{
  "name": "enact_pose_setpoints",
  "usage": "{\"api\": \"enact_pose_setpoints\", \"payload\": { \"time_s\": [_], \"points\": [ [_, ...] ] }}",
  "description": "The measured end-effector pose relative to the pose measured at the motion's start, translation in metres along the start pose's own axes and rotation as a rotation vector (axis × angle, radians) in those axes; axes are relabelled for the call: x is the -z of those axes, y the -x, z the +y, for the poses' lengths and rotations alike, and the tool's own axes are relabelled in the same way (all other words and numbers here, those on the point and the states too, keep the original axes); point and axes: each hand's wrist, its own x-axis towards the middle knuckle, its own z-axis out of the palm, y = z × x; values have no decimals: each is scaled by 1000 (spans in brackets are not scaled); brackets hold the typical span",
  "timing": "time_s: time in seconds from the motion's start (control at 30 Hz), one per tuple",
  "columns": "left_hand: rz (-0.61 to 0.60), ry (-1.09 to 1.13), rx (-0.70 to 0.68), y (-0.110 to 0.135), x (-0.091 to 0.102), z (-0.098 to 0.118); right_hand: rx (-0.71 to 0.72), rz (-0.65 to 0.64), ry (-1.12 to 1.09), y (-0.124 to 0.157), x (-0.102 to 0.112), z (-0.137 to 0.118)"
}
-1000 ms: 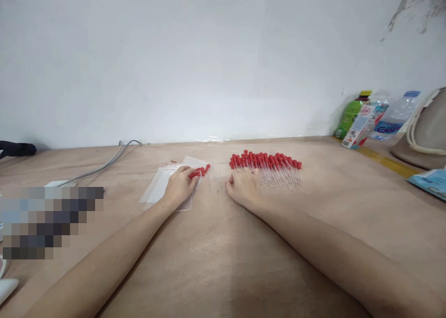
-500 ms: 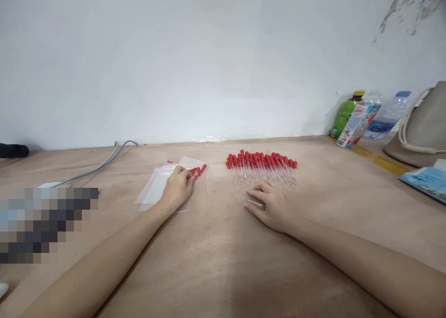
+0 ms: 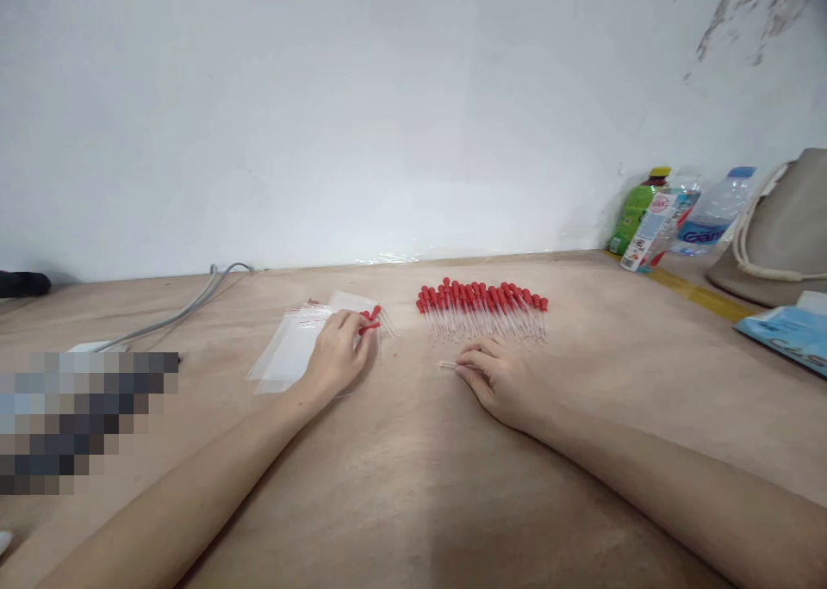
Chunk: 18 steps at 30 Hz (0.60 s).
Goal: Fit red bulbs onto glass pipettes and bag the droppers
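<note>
My left hand [image 3: 337,352] is closed with its fingertips at the red rubber bulb of a dropper [image 3: 369,328]. More red-bulbed droppers [image 3: 375,312] lie just beyond those fingers, their clear stems pointing right. Under and beside this hand is a fan of clear zip bags [image 3: 290,348]. Between thumb and fingers my right hand [image 3: 500,374] pinches a thin clear glass tube [image 3: 447,364], whose end sticks out to the left; the rest is hidden by the hand. Behind the right hand, a row of droppers [image 3: 481,300] lies with bulbs toward the wall.
Bottles [image 3: 637,210], a carton [image 3: 654,232] and a grey-beige bag [image 3: 775,227] stand at the back right. A blue packet [image 3: 785,339] lies nearer. Grey cables [image 3: 187,305] and a blurred-out object [image 3: 77,425] are on the left. A wall closes the table's back.
My left hand has shifted slightly right over the bags. My right fingers have closed around the glass tube, which lay between parted thumb and fingers before.
</note>
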Motion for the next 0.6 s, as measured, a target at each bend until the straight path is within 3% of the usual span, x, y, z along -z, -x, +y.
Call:
{"api": "enact_pose_setpoints", "payload": {
  "time_s": [0.13, 0.23, 0.43, 0.6],
  "points": [
    [-192, 211, -135, 14, 3, 39, -42, 21, 17, 1, 3, 0],
    [-294, 297, -173, 22, 1, 53, -40, 22, 10, 2, 2, 2],
    [-276, 199, -234, 20, -6, 49, 58, 17, -29, 4, -5, 6],
    [-275, 271, -241, 20, -13, 48, 149, 42, 8, 5, -7, 8]
  ]
}}
